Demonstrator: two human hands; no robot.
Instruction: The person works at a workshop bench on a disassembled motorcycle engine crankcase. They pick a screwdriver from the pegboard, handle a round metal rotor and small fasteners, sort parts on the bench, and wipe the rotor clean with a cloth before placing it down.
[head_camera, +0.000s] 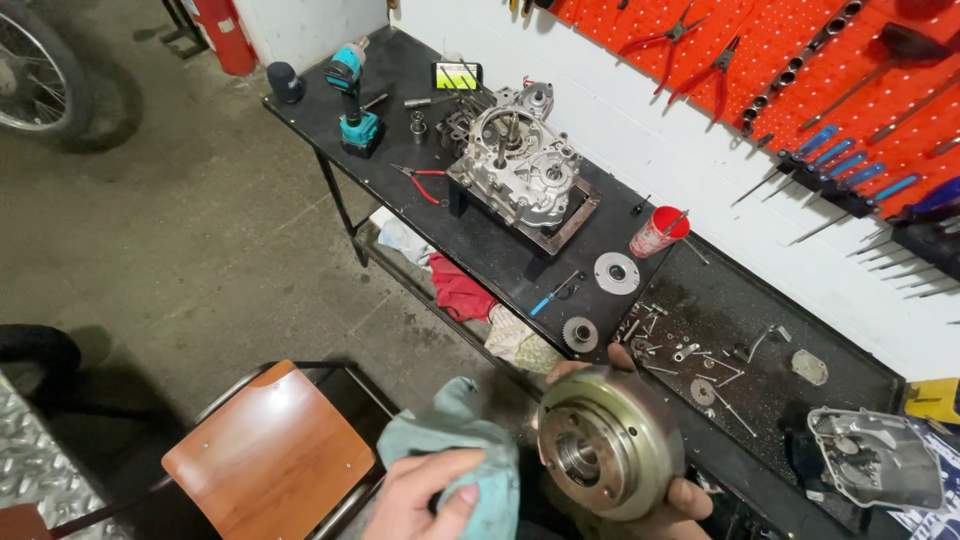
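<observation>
My right hand (690, 497) grips a round metal flywheel-like disc (608, 455) by its rim, fingers showing at its top and lower right edge; the disc's hollow hub faces me. My left hand (425, 495) clutches a pale teal rag (455, 440) just left of the disc, thumb pressed over the cloth. Both are held low in front of the black workbench (500, 255). An engine crankcase (520, 170) sits on a frame farther along the bench.
A cordless drill (352, 100), red-handled pliers (422, 182), a red cup (657, 232), a gear (580, 333), a round plate (616, 272), loose bolts and a metal cover (878, 458) lie on the bench. A wooden chair (270, 455) stands at the lower left. Tools hang on the red pegboard (800, 60).
</observation>
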